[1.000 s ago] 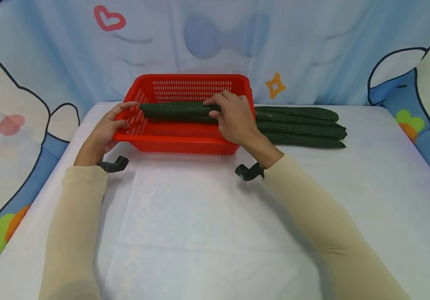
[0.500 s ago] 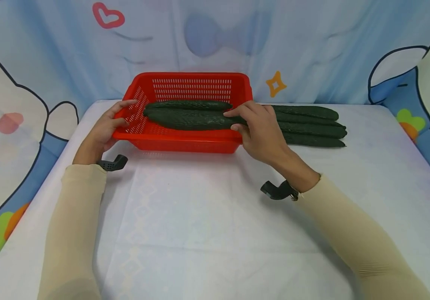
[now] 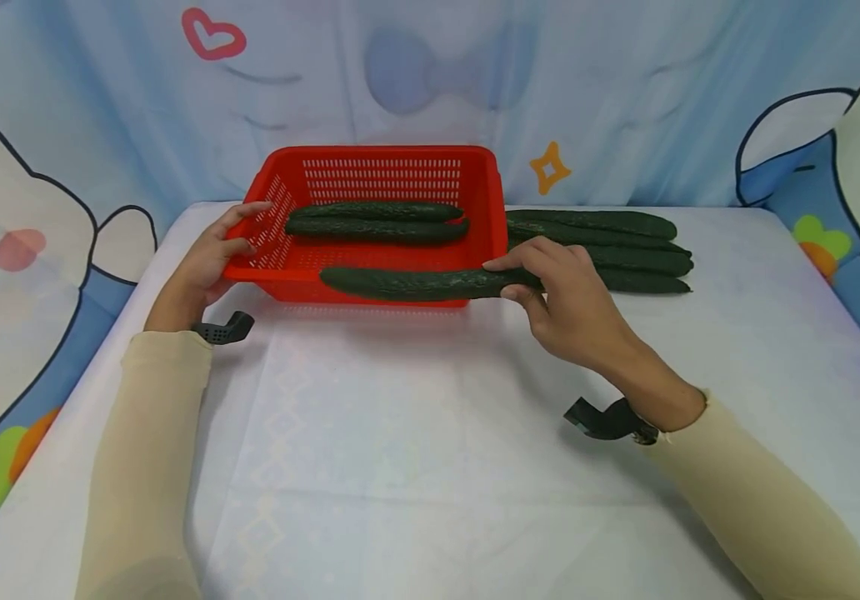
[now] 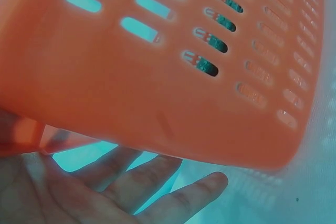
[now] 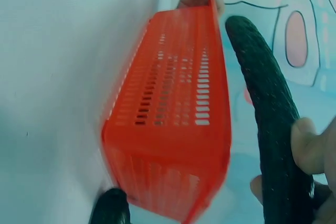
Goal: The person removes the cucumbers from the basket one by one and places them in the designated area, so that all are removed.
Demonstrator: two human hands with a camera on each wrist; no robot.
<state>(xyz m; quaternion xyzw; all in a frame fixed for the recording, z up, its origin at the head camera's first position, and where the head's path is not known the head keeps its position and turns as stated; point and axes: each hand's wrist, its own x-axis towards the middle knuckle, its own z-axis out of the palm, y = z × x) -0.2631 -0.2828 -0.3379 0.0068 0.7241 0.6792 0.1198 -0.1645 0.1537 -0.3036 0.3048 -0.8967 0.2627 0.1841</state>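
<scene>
One cucumber (image 3: pixel 415 284) has shifted toward the near edge of the table (image 3: pixel 370 433); we find the right hand (image 3: pixel 576 304) fingers pinching one end only, so it could pivot against the basket (image 3: pixel 287 287) gripped by the left hand (image 3: pixel 208 254).

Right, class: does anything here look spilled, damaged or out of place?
Nothing stands out: two cucumbers lie neatly in the red basket, the right hand holds another cucumber, apparently unbroken, and others lie grouped beside the basket.
</scene>
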